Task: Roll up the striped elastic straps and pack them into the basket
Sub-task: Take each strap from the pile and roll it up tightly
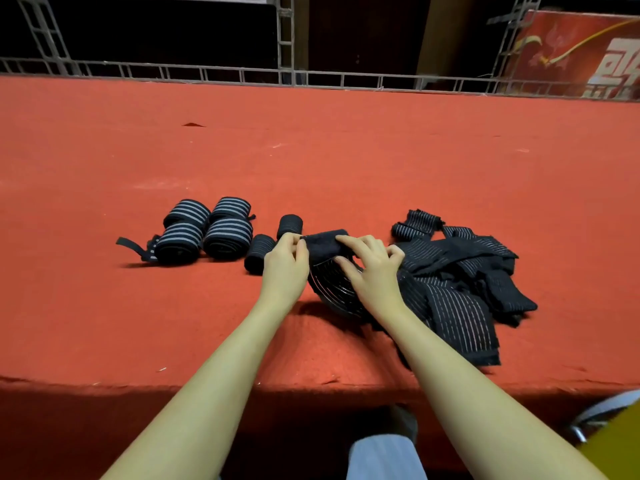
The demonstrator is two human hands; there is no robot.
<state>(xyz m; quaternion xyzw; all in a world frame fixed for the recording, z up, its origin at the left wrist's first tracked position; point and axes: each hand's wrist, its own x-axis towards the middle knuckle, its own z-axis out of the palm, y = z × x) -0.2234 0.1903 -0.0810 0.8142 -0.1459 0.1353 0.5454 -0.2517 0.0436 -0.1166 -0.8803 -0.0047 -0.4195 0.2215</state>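
1. The strap being rolled (323, 244) is a short, dark, soft cylinder held just above the red tabletop (311, 157), between my two hands; its loose tail (337, 289) curves down toward me, showing thin pale stripes.
2. My left hand (285, 268) pinches the roll's left end with curled fingers; my right hand (372, 268) lies over the right end, its fingers bent around the fabric.
3. I judge the roll could go slack or telescope sideways if either pinch eases, since the elastic looks springy and the tail is unsupported.
4. The tail may also snag on the tangled pile of unrolled straps (464, 282) just beside my right hand, a limp, ribbed heap.
5. To the left sit four fat striped rolls (204, 230) with bold grey bands, and two smaller dark rolls (273, 245) near my left hand.
6. No basket is in view, so packing has not begun, as far as I can tell.
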